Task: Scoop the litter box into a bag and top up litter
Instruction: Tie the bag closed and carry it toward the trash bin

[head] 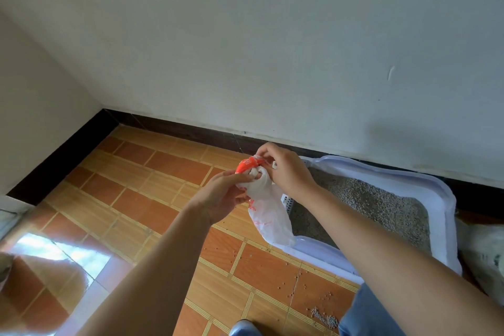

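A white plastic bag (268,215) with orange print hangs in the air over the left end of the litter box (447,207). My left hand (226,194) grips the bag's bunched neck from below. My right hand (283,169) pinches the orange top of the bag from above. The pale lilac box lies on the floor against the wall and holds grey litter (376,204). A white slotted scoop (288,203) shows partly behind the bag, inside the box.
Loose litter grains (323,318) lie scattered on the orange tiled floor in front of the box. A pale sack (485,251) stands at the right edge beside the box. A dark skirting board (174,128) runs along the wall. My knee in blue jeans (365,314) is at the bottom.
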The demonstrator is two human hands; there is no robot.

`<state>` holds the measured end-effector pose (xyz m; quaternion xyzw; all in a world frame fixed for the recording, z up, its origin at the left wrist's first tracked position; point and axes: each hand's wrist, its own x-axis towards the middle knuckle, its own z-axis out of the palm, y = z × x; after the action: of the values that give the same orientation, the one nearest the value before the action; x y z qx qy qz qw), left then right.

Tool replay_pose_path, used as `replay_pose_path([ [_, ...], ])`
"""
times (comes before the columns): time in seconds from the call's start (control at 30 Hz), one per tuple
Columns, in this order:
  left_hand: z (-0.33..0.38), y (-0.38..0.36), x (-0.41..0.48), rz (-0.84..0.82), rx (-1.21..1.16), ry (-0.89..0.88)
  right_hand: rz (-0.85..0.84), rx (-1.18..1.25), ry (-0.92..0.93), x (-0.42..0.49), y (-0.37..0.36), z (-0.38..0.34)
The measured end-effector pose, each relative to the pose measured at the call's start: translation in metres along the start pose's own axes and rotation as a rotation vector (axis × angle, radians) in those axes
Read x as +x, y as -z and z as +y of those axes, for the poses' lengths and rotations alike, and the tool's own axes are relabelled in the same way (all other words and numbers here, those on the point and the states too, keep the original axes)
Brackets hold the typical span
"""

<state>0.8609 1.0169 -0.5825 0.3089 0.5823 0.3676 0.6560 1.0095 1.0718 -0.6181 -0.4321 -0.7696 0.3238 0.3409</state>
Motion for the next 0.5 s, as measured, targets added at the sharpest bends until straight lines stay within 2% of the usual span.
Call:
replay_pose_path([
  [0.17, 0.001, 0.005, -0.002, 0.040, 0.008, 0.055, 0.002, -0.038, 0.016, 0.008, -0.003, 0.003],
  [0.33, 0.002, 0.009, -0.013, 0.000, 0.008, 0.046, -0.051, 0.027, -0.004, 0.014, -0.010, -0.009],
  [0.5, 0.002, 0.027, -0.023, 0.100, -0.157, -0.005, -0.233, 0.182, -0.076, 0.010, -0.013, -0.021],
])
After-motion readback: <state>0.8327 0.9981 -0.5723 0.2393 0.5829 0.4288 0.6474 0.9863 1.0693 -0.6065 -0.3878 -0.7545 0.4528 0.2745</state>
